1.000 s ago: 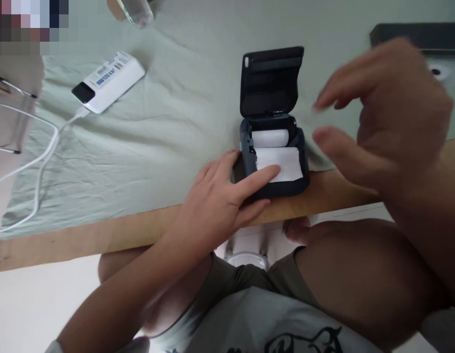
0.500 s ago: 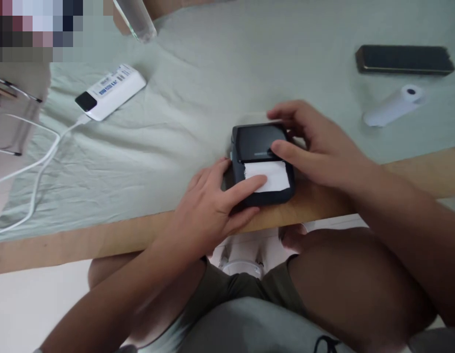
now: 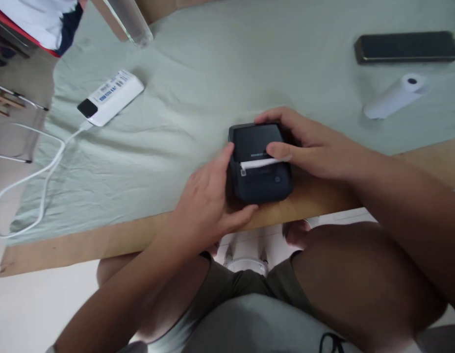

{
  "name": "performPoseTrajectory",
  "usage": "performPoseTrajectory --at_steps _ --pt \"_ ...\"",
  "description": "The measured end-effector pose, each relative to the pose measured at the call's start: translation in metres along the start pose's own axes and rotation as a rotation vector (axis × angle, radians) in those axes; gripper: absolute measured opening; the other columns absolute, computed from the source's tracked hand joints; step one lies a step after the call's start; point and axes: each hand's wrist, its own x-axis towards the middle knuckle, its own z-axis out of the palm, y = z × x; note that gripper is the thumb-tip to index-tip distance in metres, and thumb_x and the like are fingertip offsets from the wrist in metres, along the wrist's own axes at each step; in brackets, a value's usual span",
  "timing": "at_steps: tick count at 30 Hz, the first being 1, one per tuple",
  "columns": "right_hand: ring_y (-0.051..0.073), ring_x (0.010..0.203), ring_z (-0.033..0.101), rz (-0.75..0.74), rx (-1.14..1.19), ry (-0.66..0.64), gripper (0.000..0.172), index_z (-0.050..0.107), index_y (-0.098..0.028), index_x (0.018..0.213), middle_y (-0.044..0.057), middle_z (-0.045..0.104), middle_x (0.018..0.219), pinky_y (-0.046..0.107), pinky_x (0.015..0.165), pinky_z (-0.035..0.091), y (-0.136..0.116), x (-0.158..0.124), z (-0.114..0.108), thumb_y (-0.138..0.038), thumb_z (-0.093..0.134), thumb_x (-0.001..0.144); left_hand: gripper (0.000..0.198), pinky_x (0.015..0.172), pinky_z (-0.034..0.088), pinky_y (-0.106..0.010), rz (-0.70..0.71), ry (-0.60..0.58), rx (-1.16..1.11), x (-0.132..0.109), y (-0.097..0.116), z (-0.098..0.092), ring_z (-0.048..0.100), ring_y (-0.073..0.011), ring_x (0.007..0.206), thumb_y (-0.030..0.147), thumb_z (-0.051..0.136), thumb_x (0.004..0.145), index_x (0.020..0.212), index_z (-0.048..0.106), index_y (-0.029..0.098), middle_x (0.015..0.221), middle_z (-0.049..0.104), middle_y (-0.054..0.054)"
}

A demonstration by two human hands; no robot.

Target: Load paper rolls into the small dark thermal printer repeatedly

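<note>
A small dark printer (image 3: 260, 162) sits at the near edge of the table, its lid down. A thin strip of white paper (image 3: 260, 164) sticks out of its slot. My left hand (image 3: 209, 201) grips the printer's left side, fingers curled around it. My right hand (image 3: 308, 144) lies over the lid from the right, thumb on the paper strip and fingers wrapped over the far edge.
A pale green cloth (image 3: 198, 83) covers the wooden table (image 3: 102, 235). A white power bank (image 3: 110, 97) with a white cable (image 3: 32, 171) lies at the left. A white paper roll (image 3: 394, 96) and a black flat device (image 3: 406, 46) lie at the far right. A clear glass (image 3: 134, 22) stands at the back.
The printer's lid went from open to closed under my right hand. The long paper flap on top is now only a thin strip. My left hand shifted from the paper to the printer's side.
</note>
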Motion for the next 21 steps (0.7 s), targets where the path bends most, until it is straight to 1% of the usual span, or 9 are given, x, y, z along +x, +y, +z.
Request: performPoseTrajectory --at_steps 2,4,6,8,11,13,15,18,21 --pt "0.032 0.129 0.07 0.032 -0.065 0.137 0.057 0.065 -0.029 0.151 0.011 0.07 0.141 0.062 0.127 0.058 0.001 -0.005 0.001 -0.062 0.059 0.105 0.114 0.129 0.059 -0.059 -0.026 0.001 0.015 -0.002 -0.002 0.002 0.067 -0.0438 0.159 0.06 0.083 0.102 0.186 0.018 0.018 0.174 0.063 -0.025" --pt "0.03 0.121 0.072 0.097 -0.147 0.297 0.04 0.07 -0.028 0.138 0.009 0.072 0.123 0.059 0.12 0.06 0.002 -0.011 0.001 -0.052 0.054 0.11 0.111 0.13 0.059 -0.06 -0.032 -0.023 0.033 -0.002 -0.002 0.001 0.065 -0.0454 0.16 0.065 0.084 0.102 0.183 0.029 0.013 0.174 0.062 -0.027" --pt "0.028 0.109 0.072 0.144 -0.225 0.368 0.031 0.069 -0.028 0.132 0.006 0.071 0.105 0.056 0.11 0.062 0.004 -0.014 0.0 -0.036 0.051 0.109 0.103 0.13 0.059 -0.058 -0.032 -0.051 0.047 0.0 -0.001 -0.002 0.065 -0.0448 0.161 0.066 0.086 0.101 0.176 0.042 0.01 0.173 0.064 -0.026" --pt "0.027 0.101 0.072 0.141 -0.295 0.301 0.044 0.064 -0.028 0.143 0.005 0.071 0.1 0.054 0.104 0.063 0.006 -0.015 0.0 -0.025 0.052 0.101 0.099 0.132 0.058 -0.055 -0.046 -0.068 0.055 0.003 0.001 -0.006 0.064 -0.0437 0.161 0.065 0.089 0.099 0.17 0.049 0.008 0.172 0.065 -0.026" --pt "0.028 0.102 0.073 0.064 -0.372 0.126 0.071 0.045 -0.024 0.165 0.006 0.075 0.111 0.054 0.104 0.064 0.011 -0.014 0.002 -0.018 0.049 0.095 0.1 0.134 0.055 -0.053 -0.092 -0.081 0.064 0.009 0.007 -0.009 0.063 -0.0431 0.163 0.063 0.097 0.094 0.164 0.055 0.005 0.173 0.064 -0.028" --pt "0.028 0.104 0.073 0.029 -0.383 0.06 0.074 0.036 -0.023 0.17 0.008 0.076 0.117 0.053 0.103 0.063 0.014 -0.013 0.004 -0.018 0.045 0.097 0.097 0.134 0.055 -0.051 -0.124 -0.097 0.07 0.012 0.011 -0.011 0.065 -0.0424 0.161 0.059 0.101 0.091 0.161 0.058 0.007 0.171 0.065 -0.027" --pt "0.028 0.102 0.073 0.019 -0.383 0.049 0.075 0.032 -0.023 0.172 0.008 0.076 0.118 0.052 0.102 0.062 0.017 -0.012 0.006 -0.02 0.044 0.097 0.093 0.13 0.058 -0.05 -0.149 -0.111 0.071 0.014 0.013 -0.012 0.069 -0.0413 0.156 0.056 0.104 0.089 0.159 0.061 0.011 0.167 0.07 -0.023" --pt "0.031 0.104 0.072 0.034 -0.371 0.047 0.083 0.03 -0.025 0.176 0.009 0.077 0.125 0.056 0.105 0.061 0.017 -0.01 0.006 -0.024 0.047 0.095 0.085 0.123 0.063 -0.051 -0.153 -0.112 0.064 0.017 0.014 -0.014 0.077 -0.041 0.145 0.054 0.105 0.088 0.154 0.066 0.017 0.156 0.078 -0.018" --pt "0.035 0.108 0.073 0.056 -0.358 0.046 0.087 0.032 -0.026 0.178 0.012 0.076 0.133 0.059 0.109 0.059 0.013 -0.009 0.006 -0.028 0.05 0.093 0.083 0.12 0.065 -0.053 -0.131 -0.09 0.039 0.017 0.012 -0.014 0.079 -0.0419 0.14 0.054 0.103 0.089 0.154 0.067 0.019 0.153 0.08 -0.018"
